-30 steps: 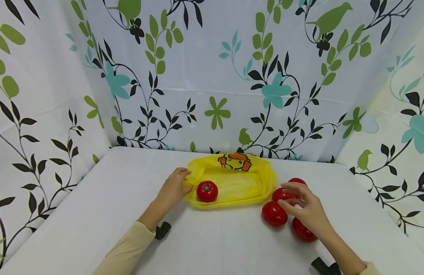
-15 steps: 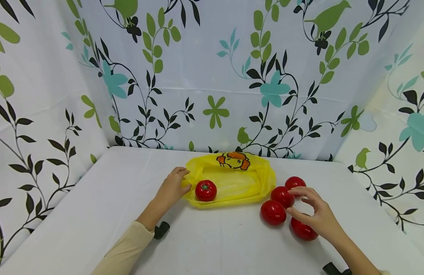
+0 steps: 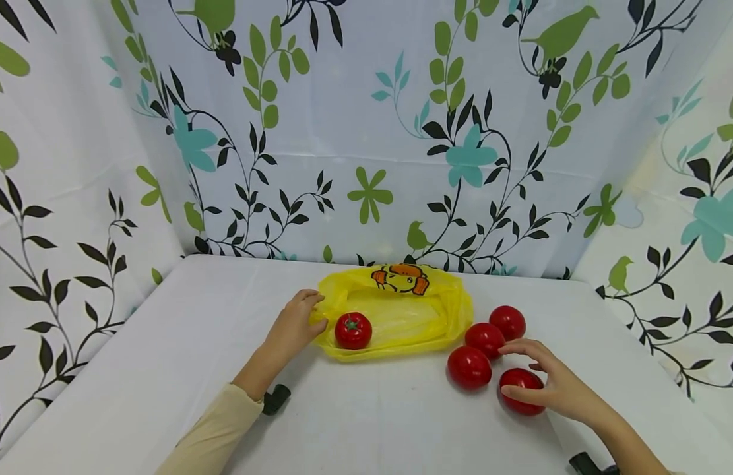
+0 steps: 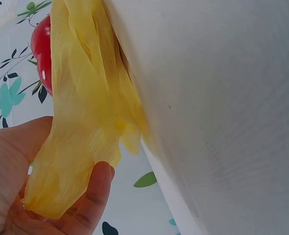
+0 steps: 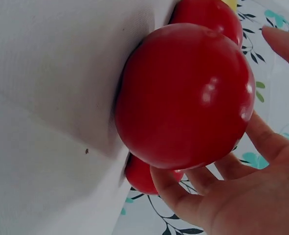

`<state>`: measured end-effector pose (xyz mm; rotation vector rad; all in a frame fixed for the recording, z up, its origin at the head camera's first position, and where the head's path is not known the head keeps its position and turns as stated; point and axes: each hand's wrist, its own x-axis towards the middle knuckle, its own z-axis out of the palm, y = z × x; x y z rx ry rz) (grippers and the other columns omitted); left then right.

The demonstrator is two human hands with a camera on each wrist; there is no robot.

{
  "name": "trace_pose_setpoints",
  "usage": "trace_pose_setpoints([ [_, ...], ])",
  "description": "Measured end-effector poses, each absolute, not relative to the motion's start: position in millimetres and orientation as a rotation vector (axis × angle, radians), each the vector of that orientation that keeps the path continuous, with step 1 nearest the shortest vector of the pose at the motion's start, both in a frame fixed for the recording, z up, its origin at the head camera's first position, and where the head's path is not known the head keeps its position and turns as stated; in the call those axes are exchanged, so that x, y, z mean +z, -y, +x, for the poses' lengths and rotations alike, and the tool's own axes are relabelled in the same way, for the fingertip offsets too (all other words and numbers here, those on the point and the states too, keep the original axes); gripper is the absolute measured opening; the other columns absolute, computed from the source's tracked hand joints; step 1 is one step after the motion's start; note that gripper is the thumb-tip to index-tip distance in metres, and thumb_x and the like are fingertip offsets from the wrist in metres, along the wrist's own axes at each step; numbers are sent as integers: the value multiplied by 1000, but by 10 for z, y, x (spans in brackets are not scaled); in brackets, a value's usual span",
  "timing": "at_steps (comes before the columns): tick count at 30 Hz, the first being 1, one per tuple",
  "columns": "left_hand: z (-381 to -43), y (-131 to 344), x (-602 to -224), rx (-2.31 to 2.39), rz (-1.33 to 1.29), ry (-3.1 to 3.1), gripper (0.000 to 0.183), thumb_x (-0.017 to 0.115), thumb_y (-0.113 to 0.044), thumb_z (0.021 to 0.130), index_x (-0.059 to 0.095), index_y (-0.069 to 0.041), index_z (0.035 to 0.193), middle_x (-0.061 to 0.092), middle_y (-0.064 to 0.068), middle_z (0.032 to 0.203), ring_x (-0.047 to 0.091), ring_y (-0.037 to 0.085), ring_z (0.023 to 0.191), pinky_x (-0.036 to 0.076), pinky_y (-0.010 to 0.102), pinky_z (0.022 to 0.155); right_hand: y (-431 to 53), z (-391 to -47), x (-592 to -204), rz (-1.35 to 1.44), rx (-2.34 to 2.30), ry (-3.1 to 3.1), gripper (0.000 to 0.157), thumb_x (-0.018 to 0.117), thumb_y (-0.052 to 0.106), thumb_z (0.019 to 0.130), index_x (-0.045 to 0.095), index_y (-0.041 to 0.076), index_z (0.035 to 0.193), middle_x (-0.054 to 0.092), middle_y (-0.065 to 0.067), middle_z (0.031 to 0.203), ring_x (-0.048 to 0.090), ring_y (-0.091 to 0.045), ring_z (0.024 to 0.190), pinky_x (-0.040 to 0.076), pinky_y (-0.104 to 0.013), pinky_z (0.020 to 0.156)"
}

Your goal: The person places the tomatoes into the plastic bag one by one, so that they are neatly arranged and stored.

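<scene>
A yellow plastic bag (image 3: pixel 449 290) with a printed duck face lies spread at the table's far side. One red tomato (image 3: pixel 353 331) with a green stem rests at its left end. My left hand (image 3: pixel 291 326) holds the bag's left edge; the left wrist view shows the yellow film between thumb and fingers (image 4: pixel 98 188). At the right, my right hand (image 3: pixel 565 389) reaches around the nearest tomato (image 5: pixel 188 98), thumb on one side and fingers on the other. In the right wrist view its thumb stands apart from the skin, while fingertips lie right at the tomato's edge.
Three more tomatoes, a front one (image 3: pixel 469 367), a middle one (image 3: pixel 483 338) and a back one (image 3: pixel 507 322), sit in a row right of the bag. A patterned curtain (image 3: pixel 342 132) encloses the white table (image 3: pixel 366 422) at the back and sides.
My right hand has moved right and toward me, from over the tomato group down around the nearest tomato. My left hand stays at the bag's edge.
</scene>
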<state>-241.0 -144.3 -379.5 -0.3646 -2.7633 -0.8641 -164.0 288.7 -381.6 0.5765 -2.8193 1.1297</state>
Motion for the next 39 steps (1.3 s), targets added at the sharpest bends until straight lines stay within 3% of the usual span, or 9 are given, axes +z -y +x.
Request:
trace_pose_setpoints([
  [4,-2412,1447,-3795,-867,-362,2767,45,72,-9,86,59,9,125,52,23,134,61,34,111,52,45,95,-2924,-1652,-3831,539,1198,2913,60,80,24,78,54,8,129,50,-20,132,48,-38,117,55,-48,83],
  [8,-2415,1451,-3805,-858,-364,2766,45,73,-9,85,59,9,124,52,23,134,61,34,111,52,45,95,-2960,-1655,-3837,446,1290,2998,67,80,24,78,49,3,134,46,-26,135,45,-46,119,58,-48,80],
  [21,-2411,1439,-3808,-851,-366,2764,45,73,-9,85,60,9,124,52,23,133,61,34,111,52,44,95,-3024,-1675,-3833,351,1357,3061,71,81,24,76,47,1,135,49,-25,131,49,-38,114,60,-37,72],
  [28,-2409,1444,-3806,-847,-352,2775,45,73,-10,86,59,9,125,52,22,134,60,34,112,52,44,96,-3025,-1702,-3816,435,1371,3066,62,81,21,78,52,-3,127,57,-21,119,55,-27,102,61,-32,69],
  [39,-2416,1445,-3825,-861,-356,2769,45,73,-9,86,59,8,125,52,22,134,61,33,111,52,44,96,-3016,-1680,-3793,425,1305,3071,57,81,23,78,56,-1,124,61,-17,115,57,-24,98,60,-30,67],
])
